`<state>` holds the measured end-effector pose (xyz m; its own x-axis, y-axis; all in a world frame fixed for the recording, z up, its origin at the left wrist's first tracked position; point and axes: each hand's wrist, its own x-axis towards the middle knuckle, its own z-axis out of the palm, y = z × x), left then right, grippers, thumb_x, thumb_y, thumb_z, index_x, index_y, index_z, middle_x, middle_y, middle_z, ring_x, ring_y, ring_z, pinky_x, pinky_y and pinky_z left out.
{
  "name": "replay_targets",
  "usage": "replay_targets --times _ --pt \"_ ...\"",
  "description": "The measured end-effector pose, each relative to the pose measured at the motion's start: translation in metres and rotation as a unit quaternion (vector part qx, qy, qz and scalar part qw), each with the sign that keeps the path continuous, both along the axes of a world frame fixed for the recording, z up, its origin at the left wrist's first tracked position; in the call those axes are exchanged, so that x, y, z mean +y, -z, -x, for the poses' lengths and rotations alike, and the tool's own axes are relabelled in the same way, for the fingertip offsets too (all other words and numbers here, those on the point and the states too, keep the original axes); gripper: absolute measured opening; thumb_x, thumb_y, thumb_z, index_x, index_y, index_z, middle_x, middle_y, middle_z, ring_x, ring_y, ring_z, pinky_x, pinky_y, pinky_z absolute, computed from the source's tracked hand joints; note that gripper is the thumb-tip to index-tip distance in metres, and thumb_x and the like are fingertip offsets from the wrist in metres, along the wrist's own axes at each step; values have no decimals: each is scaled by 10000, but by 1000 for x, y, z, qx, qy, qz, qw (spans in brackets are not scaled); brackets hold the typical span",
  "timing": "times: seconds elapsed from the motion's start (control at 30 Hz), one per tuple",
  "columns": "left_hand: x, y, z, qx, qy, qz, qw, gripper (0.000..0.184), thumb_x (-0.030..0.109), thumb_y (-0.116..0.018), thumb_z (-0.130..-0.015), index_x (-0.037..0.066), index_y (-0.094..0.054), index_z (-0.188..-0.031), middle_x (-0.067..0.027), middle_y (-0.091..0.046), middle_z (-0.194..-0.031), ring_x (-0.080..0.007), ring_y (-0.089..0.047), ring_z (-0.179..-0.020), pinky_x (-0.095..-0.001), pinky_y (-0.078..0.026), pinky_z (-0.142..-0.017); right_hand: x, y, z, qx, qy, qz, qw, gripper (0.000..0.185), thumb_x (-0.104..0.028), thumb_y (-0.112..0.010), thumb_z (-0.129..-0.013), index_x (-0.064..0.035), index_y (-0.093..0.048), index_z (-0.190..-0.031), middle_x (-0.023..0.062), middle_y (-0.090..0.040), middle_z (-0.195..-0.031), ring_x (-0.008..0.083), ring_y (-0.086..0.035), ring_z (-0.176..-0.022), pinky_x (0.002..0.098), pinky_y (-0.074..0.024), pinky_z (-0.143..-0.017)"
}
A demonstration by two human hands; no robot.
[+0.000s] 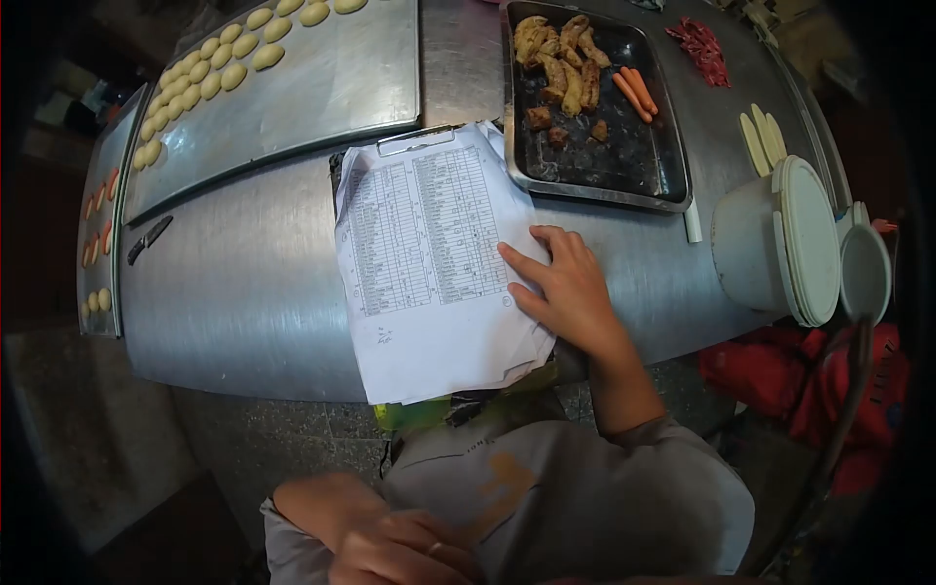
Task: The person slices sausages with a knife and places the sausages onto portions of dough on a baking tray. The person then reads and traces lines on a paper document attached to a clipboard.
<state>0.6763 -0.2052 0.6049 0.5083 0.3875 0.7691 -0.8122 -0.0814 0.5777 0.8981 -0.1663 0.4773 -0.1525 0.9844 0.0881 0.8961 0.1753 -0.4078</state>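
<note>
Printed sheets with tables of rows and columns (pixel 419 341) lie on a clipboard, whose metal clip (pixel 417 141) is at the top. My right hand (pixel 570 292) rests at the sheets' right edge, fingers apart, with its index finger touching the paper beside the table. The hand holds nothing. Close to my body, my left hand (pixel 405 548) is curled against the grey apron (pixel 575 478). A ring shows on one finger, the fingertips are hidden, and any held thing cannot be made out.
Beyond the clipboard, a dark tray (pixel 604 161) holds browned meat pieces and sausages (pixel 636 94). Dough balls (pixel 224 58) sit on a metal sheet (pixel 322 97) at the left, near a knife (pixel 149 239). White buckets (pixel 780 239) stand at the right, by pale sliced strips (pixel 760 139) and red meat strips (pixel 700 51).
</note>
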Motion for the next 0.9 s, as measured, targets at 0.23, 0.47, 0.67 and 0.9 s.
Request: replay_targets --times 0.23,0.47,0.67,0.9 --pt "-39 19 -3 17 -145 44 988 157 31 -519 -842 -29 -521 -697 -175 -538 -716 -261 -500 -537 -299 -476 -508 -1 4 0 -12 -7 -27 1000 401 -247 -602 -757 -188 -584 -1153 103 -439 -1175 237 -425 -970 321 -370 -794" --pt "-26 9 -3 189 89 89 974 170 67 -476 -887 -70 -539 -808 -224 -544 -879 -315 -546 -722 -345 -488 -649 -2 0 4 13 11 5 1000 423 -221 -619 -732 -190 -597 -1153 113 -443 -1194 249 -437 -1019 328 -359 -869" --pt "-25 7 -16 286 249 120 917 282 196 -528 -862 -60 -566 -975 -199 -544 -1014 -317 -551 -884 -361 -468 -756 -3 0 5 25 -2 1 1000 421 -218 -622 -732 -185 -600 -1151 114 -444 -1193 249 -436 -1015 324 -356 -871" --pt "-42 22 -31 210 29 -246 946 199 158 -448 -871 -18 -509 -940 -121 -548 -994 -167 -470 -949 -317 -352 -899 -1 2 -1 5 -6 -16 1000 392 -240 -603 -759 -185 -591 -1147 101 -438 -1179 238 -421 -979 314 -359 -812"
